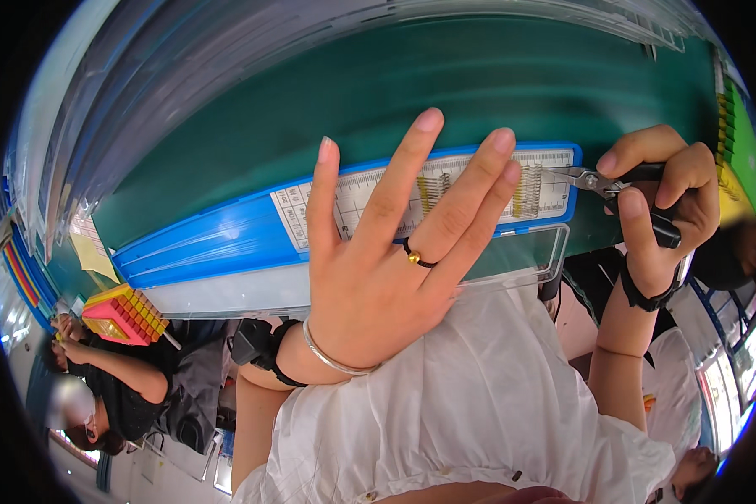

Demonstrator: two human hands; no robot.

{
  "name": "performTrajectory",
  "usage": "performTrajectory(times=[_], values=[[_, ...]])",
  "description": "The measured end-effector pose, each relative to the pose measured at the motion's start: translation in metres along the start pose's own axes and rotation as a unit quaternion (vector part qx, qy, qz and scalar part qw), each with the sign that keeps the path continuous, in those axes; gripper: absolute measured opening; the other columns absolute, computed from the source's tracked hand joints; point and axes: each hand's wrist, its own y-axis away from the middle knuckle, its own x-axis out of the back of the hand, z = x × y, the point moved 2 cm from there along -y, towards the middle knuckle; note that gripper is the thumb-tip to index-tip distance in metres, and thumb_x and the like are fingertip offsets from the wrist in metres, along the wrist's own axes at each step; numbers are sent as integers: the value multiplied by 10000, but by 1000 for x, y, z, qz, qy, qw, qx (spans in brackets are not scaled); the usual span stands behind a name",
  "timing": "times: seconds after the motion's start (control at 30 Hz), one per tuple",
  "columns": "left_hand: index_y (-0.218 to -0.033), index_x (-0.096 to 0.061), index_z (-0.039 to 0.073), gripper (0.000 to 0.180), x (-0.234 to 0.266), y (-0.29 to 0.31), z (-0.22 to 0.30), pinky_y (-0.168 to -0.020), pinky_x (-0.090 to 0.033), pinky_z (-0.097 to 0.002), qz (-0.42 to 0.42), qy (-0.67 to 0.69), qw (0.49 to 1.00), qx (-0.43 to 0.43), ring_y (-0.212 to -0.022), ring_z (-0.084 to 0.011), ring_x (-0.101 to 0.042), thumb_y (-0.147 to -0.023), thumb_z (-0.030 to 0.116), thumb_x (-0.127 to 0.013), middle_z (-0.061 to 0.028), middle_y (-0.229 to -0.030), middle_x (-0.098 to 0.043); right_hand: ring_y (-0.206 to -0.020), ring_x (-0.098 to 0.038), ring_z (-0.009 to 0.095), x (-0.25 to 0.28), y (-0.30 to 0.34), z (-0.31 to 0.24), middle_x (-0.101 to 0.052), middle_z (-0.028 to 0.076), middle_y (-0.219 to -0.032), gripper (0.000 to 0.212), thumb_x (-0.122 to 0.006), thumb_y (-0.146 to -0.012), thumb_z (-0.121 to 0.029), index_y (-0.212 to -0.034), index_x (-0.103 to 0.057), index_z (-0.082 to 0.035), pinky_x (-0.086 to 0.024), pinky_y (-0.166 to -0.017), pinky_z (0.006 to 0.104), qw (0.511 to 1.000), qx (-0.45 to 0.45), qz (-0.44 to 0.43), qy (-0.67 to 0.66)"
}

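Observation:
My left hand (386, 252) lies palm down with its fingers stretched out, over a long blue box (210, 244) on the green table. Inside the box is a white strip with ruler markings (357, 195). On that strip lie a coil-like row of fine metal wire (527, 191) and a similar row (433, 190), partly covered by my fingers. My right hand (676, 189) grips small pliers with black handles (595, 182). Their metal tips point left at the box's right end, close to the right-hand wire row. Whether the tips touch it, I cannot tell.
A clear plastic lid (554, 260) sits along the box's near side. Clear plastic racks (202, 76) curve along the far left. At left stands a red-and-yellow bin (122, 315); a green-and-yellow one (737, 160) is at right. Another person (134, 378) works at the left.

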Motion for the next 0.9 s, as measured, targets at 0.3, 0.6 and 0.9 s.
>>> performTrajectory(times=[0.3, 0.6, 0.9], values=[[-1403, -649, 224, 952, 4, -4, 2, -1197, -182, -675, -24, 5, 1000, -1, -1453, -299, -453, -478, 335, -845, 85, -1543, -521, -864, -646, 211, 1, -1, -5, -683, 225, -948, 296, -696, -889, -58, -883, -402, -99, -526, -782, 312, 998, -1, 0, 62], [-1414, -634, 171, 991, 4, -5, 3, -1195, -145, -714, -33, 23, 999, 1, -1485, -323, -412, -464, 279, -892, 64, -1564, -493, -874, -645, 215, 0, -4, -5, -676, 234, -953, 306, -706, -880, -81, -889, -400, -96, -530, -799, 308, 998, -10, 2, 57], [-1416, -631, 175, 971, 2, -3, 3, -1193, -141, -717, -29, 11, 1000, -7, -1483, -333, -413, -486, 281, -888, 60, -1568, -490, -882, -648, 226, 1, -1, -6, -678, 242, -953, 293, -697, -865, -72, -894, -406, -96, -539, -804, 327, 998, -12, 0, 64]])
